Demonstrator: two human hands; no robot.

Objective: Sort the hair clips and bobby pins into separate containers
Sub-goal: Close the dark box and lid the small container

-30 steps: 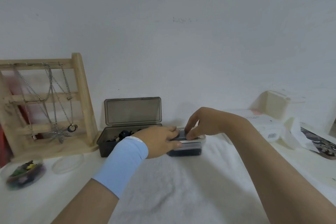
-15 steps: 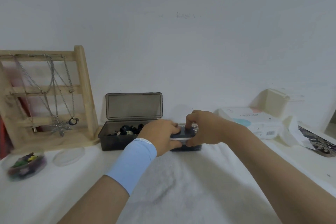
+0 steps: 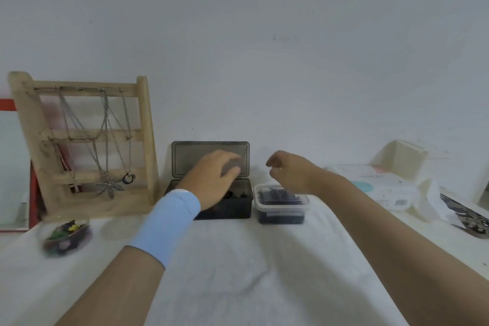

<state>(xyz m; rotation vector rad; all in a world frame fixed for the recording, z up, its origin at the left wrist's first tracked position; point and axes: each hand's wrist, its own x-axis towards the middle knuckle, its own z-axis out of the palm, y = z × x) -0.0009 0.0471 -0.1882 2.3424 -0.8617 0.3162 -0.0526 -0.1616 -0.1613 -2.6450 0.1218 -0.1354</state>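
Look at the box (image 3: 227, 206) (dark, with its lid (image 3: 183, 159) standing up at the back). Over the box: left hand (image 3: 214, 180), fingers loose and spread, holding nothing. Inside the box: clips (image 3: 233, 194), dark and hard to see. Just right of the box: tub (image 3: 280, 211) of pins (image 3: 272, 194), top seemingly on. Up and right of the box: right hand (image 3: 291, 172), fingers softly curled, holding nothing. Next, most likely, shut the box. Touch the lid's top edge, tip it forward slowly, press flat, and keep fingers out.

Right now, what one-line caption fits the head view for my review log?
Left hand reaches toward the open dark box; right hand hovers above the clear tub of bobby pins.
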